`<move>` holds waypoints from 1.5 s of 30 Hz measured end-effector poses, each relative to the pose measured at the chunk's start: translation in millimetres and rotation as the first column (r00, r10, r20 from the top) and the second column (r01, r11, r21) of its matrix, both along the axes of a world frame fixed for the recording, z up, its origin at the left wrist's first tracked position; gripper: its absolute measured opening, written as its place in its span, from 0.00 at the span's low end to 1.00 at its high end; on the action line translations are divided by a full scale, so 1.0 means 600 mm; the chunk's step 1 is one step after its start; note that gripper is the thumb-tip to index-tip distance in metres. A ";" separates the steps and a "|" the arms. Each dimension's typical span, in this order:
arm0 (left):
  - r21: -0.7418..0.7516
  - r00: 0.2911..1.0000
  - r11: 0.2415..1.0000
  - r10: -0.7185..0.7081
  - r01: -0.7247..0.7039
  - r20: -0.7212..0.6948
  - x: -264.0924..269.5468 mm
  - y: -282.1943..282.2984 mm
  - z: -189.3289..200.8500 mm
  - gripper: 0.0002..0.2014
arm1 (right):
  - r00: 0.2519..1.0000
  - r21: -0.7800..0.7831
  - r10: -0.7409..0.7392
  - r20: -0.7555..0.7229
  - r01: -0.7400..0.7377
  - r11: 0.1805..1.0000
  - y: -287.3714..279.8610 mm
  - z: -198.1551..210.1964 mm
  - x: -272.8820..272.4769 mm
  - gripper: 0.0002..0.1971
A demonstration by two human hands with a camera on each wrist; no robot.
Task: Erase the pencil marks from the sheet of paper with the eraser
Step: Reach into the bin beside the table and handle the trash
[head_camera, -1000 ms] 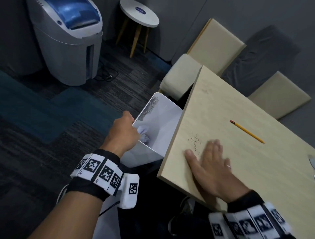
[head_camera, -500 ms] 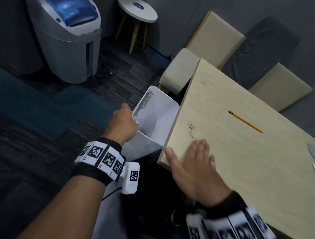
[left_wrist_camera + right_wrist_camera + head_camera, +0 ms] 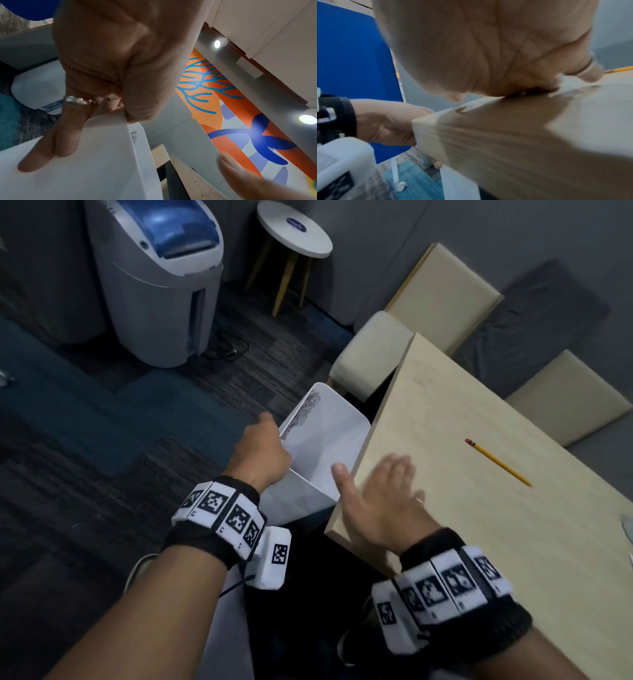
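My left hand grips the rim of a white bin held against the left edge of the wooden table. In the left wrist view the fingers lie on the bin's outer wall, and dark specks cling to its rim. My right hand lies flat and blurred on the table's near left corner, thumb past the edge over the bin. A yellow pencil lies further right on the table. Neither the eraser nor the sheet shows clearly.
A grey machine with a blue lid stands on the carpet at the back left, beside a round white stool. Beige cushioned seats sit behind the table. A pale object shows at the table's right edge.
My right hand swept left across the table to its edge by the bin. The little heap of dark crumbs no longer shows on the table. The left hand kept hold of the bin.
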State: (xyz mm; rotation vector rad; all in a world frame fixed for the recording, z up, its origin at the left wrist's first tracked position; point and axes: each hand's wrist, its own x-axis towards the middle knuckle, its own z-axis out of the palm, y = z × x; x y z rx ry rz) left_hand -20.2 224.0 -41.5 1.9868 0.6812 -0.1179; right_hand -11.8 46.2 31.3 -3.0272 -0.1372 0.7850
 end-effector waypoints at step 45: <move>-0.003 0.999 1.000 0.002 -0.002 0.036 0.002 -0.007 -0.001 0.09 | 0.998 0.005 0.060 -0.024 -0.059 0.998 -0.096 0.002 0.077 0.55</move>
